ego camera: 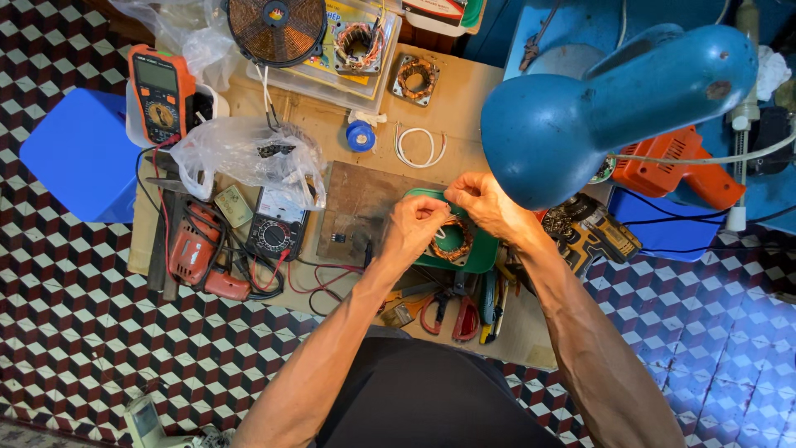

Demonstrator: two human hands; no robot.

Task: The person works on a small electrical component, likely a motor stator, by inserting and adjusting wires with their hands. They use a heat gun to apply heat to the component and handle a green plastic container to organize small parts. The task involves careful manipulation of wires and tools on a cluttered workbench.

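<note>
A copper-wound motor stator (452,241) lies on a green tray (477,253) in the middle of the wooden worktable (448,108). My left hand (414,226) rests on the stator's left side with its fingers closed on the winding. My right hand (481,199) is just above and right of it, fingertips pinched over the top of the winding, on what looks like a thin wire. The two hands nearly touch. Whatever is pinched is too small to make out.
A blue desk lamp (605,108) hangs over the table's right side. Two multimeters (157,95) (274,228), a plastic bag (249,153), red power tools (195,245), pliers (452,311), more stators (414,79), a copper coil disc (276,29), an orange tool (676,166) and a blue stool (83,153) surround me.
</note>
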